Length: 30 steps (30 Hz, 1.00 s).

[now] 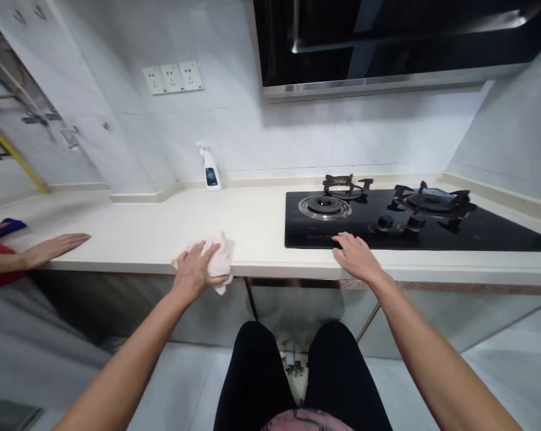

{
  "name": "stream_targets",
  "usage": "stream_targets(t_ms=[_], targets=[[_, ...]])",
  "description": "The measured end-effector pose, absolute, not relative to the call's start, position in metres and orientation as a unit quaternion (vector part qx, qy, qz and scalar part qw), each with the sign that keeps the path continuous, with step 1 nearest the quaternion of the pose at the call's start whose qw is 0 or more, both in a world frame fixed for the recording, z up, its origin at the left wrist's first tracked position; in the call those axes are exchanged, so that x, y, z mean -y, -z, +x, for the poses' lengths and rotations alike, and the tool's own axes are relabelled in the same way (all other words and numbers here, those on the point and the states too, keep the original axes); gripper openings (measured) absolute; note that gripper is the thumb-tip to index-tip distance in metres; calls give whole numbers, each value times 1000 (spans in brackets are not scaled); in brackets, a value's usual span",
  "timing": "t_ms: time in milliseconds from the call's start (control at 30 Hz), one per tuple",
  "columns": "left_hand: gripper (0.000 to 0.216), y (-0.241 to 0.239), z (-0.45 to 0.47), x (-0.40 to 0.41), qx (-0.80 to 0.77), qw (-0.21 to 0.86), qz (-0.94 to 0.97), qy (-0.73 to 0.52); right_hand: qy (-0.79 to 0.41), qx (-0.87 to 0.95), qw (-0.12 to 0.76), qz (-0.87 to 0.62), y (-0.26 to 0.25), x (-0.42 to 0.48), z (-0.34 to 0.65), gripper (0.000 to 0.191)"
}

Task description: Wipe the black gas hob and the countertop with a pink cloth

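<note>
Much of your pale cloth [217, 261] is hidden under your left hand [193, 269], so you cannot make out its full shape; only a crumpled part shows past your fingers, and one corner hangs over the front edge of the countertop [162, 230]. The co-worker's hand [57, 246] to the left of the cloth is cut off by the frame edge at the forearm, and a blue thing [10, 226] behind it is too blurred to identify. The label on the spray bottle [210, 167] is too small to read. The far right of the black hob [423, 230] runs out of view.

Your left arm reaches forward and slightly inward, palm down, fingers curled and closed over the cloth, pressing it on the countertop's front edge. Your right hand [356, 256] lies flat, palm down, fingers spread and together with nothing in them, the fingertips touching the hob's front left corner and the heel of the hand on the countertop.

The cloth sits directly beneath and just beyond your left hand, left of the hob and well apart from it, with the spray bottle standing upright at the back wall behind the cloth. Your right hand is well to the cloth's right, not touching it.
</note>
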<state>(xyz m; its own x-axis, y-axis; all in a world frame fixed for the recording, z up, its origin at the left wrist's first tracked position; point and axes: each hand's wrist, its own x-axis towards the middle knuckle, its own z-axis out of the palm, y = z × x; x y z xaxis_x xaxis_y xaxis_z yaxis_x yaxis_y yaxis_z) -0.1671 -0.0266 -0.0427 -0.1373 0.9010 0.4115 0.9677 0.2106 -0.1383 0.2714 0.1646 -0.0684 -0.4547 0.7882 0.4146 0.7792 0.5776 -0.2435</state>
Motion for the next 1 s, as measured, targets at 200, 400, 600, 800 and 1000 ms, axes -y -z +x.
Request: stream_targets(t_ms=[200, 400, 600, 800, 1000], targets=[[94, 31, -268, 60, 806, 180, -560, 58, 20, 850, 238, -470, 73, -166, 271, 52], [90, 31, -286, 79, 828, 209, -517, 55, 27, 850, 239, -469, 76, -164, 267, 52], [90, 54, -186, 47, 774, 231, -580, 100, 28, 843, 249, -477, 79, -164, 267, 56], [89, 84, -37, -11, 662, 223, -678, 227, 35, 848, 249, -467, 80, -164, 271, 59], [90, 91, 59, -42, 585, 220, -740, 248, 53, 853, 252, -454, 88, -170, 278, 61]])
